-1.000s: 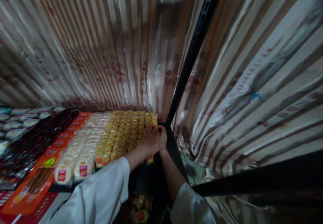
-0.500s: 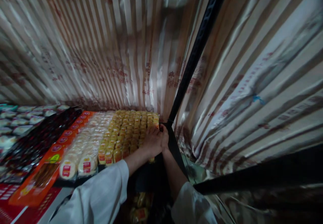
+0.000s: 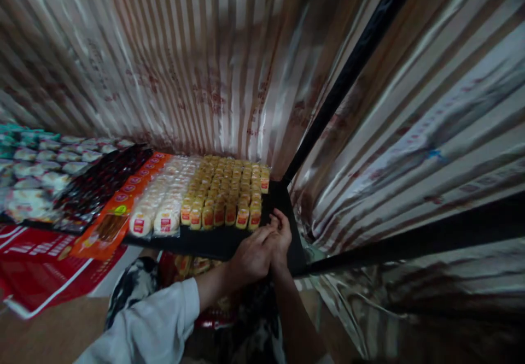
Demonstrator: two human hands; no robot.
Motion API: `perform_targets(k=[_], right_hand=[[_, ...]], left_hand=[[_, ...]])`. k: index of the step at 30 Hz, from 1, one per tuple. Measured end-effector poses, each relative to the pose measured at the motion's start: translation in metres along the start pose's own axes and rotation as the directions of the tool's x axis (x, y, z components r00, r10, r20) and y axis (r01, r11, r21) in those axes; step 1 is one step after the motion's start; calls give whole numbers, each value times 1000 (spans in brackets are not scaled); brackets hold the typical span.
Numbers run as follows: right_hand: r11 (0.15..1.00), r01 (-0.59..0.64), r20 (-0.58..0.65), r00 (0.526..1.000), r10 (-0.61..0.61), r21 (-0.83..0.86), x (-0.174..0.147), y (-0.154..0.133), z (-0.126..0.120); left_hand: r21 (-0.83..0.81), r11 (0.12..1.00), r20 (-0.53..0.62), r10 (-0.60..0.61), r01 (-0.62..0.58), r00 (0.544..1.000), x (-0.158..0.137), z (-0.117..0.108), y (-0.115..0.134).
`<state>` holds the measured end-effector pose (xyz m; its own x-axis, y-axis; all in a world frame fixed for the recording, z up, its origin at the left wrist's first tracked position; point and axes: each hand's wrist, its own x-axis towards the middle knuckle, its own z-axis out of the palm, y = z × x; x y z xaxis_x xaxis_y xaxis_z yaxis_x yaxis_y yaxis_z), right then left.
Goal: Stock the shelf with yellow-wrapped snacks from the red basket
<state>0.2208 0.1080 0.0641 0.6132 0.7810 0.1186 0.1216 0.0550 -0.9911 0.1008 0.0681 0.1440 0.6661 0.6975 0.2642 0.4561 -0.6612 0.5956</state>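
My left hand [image 3: 253,253] and my right hand [image 3: 282,239] are together over the front right corner of the black shelf [image 3: 268,211]. The left fingers are closed and press into the right palm. My right hand is cupped, its fingers curled round toward the left one. Whatever lies between them is hidden. Just beyond stand tight rows of yellow wrapped cakes [image 3: 223,189] with red labels. At the far right end of these rows, a short column of the same cakes [image 3: 265,181] sits at the back, with black shelf in front of it.
Left of the cakes lie white round wrapped pastries [image 3: 166,203], an orange packet [image 3: 118,211], dark glossy packets [image 3: 102,183] and white wrapped packets [image 3: 45,167]. A black post [image 3: 348,80] rises at the corner. Striped sheeting [image 3: 197,69] hangs behind. A red bag [image 3: 213,320] lies below.
Both hands have drawn back from the right end of the yellow cakes toward me, staying together. My view has shifted, and more of the shelf front and floor shows.
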Motion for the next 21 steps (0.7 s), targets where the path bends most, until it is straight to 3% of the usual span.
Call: perform_targets(k=[2,6,8,11,14,16,18,21], right_hand=[[999,-48,42,998,49,-11,-34,-9,-7],[992,39,167,986,-19,-119,-101,-14,-17],[982,82,285,958,-31,-170,-131,-6,-17],[979,66,548,835,51,-192,-166,12,-11],[964,31,759,623,188,-264,-188,29,4],[947,48,817,522,246,-316,-195,38,16],[938,66,836,477,270,-341,-198,44,28],[930,73,834,472,287,-361,-199,52,44]], left_hand=[[-35,999,-15,-6,5,1000,-33,2,4],[-116,993,74,-29,38,997,-101,5,2],[-140,984,132,-89,108,987,-131,8,-4],[-154,949,197,-243,274,950,-165,13,-17],[-172,874,203,-419,454,885,-186,17,-31],[-181,822,206,-505,540,838,-193,18,-40],[-161,787,229,-556,595,799,-197,19,-50],[-23,723,260,-662,690,703,-198,22,-69]])
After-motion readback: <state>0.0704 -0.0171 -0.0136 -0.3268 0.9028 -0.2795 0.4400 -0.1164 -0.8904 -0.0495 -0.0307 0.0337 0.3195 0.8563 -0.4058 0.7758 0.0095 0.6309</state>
